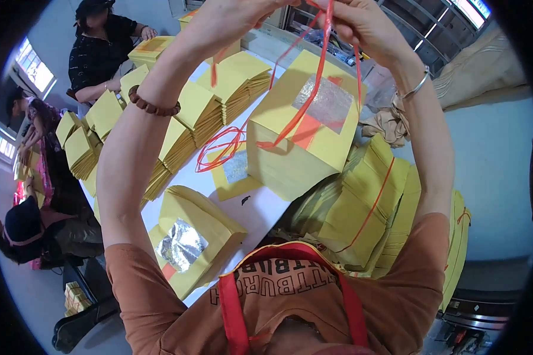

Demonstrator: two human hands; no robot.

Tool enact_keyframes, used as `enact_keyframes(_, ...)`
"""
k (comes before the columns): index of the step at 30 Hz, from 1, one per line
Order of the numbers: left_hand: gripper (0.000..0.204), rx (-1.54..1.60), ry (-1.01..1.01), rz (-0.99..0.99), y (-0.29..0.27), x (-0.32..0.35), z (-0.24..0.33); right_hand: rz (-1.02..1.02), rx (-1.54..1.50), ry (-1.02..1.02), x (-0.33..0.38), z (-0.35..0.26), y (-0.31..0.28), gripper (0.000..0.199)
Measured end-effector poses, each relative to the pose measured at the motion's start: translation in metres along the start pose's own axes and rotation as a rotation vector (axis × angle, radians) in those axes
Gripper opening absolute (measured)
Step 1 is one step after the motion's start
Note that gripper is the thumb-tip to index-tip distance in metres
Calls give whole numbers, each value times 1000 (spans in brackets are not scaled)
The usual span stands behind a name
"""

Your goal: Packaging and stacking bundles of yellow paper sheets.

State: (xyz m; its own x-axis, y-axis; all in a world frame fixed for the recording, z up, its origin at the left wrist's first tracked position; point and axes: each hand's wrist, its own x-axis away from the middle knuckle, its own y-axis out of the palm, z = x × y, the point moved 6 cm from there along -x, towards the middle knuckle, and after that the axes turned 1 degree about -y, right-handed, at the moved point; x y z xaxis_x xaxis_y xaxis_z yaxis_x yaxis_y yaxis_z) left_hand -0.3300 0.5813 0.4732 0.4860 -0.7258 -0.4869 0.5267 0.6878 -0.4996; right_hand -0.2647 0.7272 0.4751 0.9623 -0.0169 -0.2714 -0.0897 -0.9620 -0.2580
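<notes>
Red string (323, 53) stretches up from a yellow paper bundle (305, 157) on the white surface (266, 210), pinched in the right hand (358, 26); the left hand (257, 10), partly cut off at the top, grips unclearly. Even tension and a centred string should hold the bundle firm without creasing its edges.

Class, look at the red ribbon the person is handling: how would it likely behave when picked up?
The red ribbon is probably floppy, since part of it lies in loose loops beside the yellow paper bundle. It looks light, being just a thin strip. Its glossy surface suggests it could be somewhat slippery.
</notes>
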Motion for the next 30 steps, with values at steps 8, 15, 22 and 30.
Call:
enact_keyframes(8, 31, 288, 117, 0, 11, -15, -26, -90, 142, -227, 1, -2, 5, 9)
enact_keyframes(15, 34, 724, -87, -309, 45, -28, -47, 101, 1106, -834, 18, -39, 30, 13)
enact_keyframes(22, 23, 606, -72, -224, 44, -29, -59, 299, 1339, -1112, 27, -21, 19, 26)
enact_keyframes(30, 30, 241, -169, -249, 39, -44, -53, 357, 1375, -1049, 25, -17, 13, 20)
